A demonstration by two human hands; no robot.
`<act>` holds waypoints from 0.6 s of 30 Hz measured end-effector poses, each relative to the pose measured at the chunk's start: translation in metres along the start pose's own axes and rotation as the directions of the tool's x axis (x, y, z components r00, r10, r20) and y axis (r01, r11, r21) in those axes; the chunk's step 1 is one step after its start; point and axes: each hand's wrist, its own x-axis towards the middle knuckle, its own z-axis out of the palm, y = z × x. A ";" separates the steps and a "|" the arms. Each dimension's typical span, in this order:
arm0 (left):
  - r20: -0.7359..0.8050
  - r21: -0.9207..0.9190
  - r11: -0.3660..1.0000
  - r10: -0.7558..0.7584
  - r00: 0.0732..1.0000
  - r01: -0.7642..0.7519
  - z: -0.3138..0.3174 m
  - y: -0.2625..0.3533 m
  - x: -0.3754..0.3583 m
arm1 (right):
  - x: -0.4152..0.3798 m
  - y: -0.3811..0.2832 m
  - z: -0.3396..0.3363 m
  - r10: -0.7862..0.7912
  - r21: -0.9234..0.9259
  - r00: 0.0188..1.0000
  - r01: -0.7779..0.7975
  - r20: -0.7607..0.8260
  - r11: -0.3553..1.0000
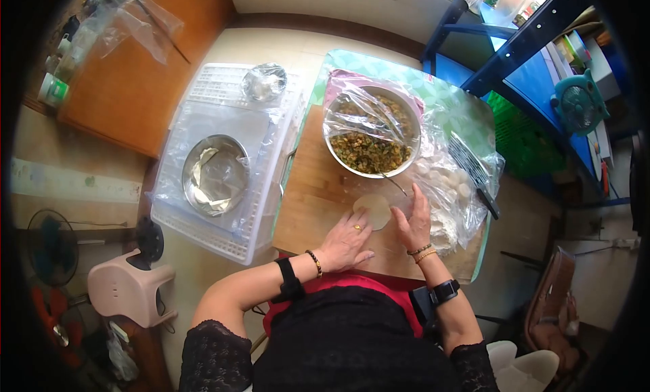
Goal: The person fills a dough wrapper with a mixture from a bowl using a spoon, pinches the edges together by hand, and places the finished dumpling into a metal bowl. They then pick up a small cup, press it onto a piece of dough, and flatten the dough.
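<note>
A thin round dough wrapper (374, 212) lies on the wooden board (308, 212). My left hand (347, 241) rests on its left edge, fingers stretched out. Just right of the wrapper, my right hand (415, 219) is raised with its thumb and fingers apart, holding nothing. Behind both hands stands a metal bowl of chopped filling (365, 151), partly covered by clear plastic, with a utensil handle (395, 185) leaning out towards my right hand. To the right, clear plastic covers pale dough pieces (443, 182) and white flour (443, 231).
A dark-handled knife (486, 202) lies at the table's right side. On the left, a white plastic crate (233, 246) bears a steel bowl with dough pieces (215, 175) and a small plastic-covered bowl (264, 82). A pink stool (125, 289) and a fan (53, 246) stand lower left.
</note>
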 end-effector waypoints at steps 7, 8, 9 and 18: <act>0.130 -0.050 0.962 0.274 0.953 -0.270 0.004 0.011 0.008 | -0.027 -0.024 -0.008 -0.141 -0.172 0.980 0.165 0.143 0.971; 0.222 -0.078 0.966 0.257 0.940 -0.246 0.000 0.013 0.006 | -0.035 -0.025 0.002 -0.119 -0.258 0.975 0.166 0.189 0.952; 0.249 -0.044 0.968 0.249 0.936 -0.245 -0.001 0.013 0.002 | -0.039 -0.026 0.009 -0.104 -0.344 0.979 0.160 0.175 0.925; 0.069 0.051 0.957 0.282 0.957 -0.286 0.005 0.009 -0.003 | 0.007 0.005 -0.004 0.189 -0.121 0.981 -0.183 0.038 0.976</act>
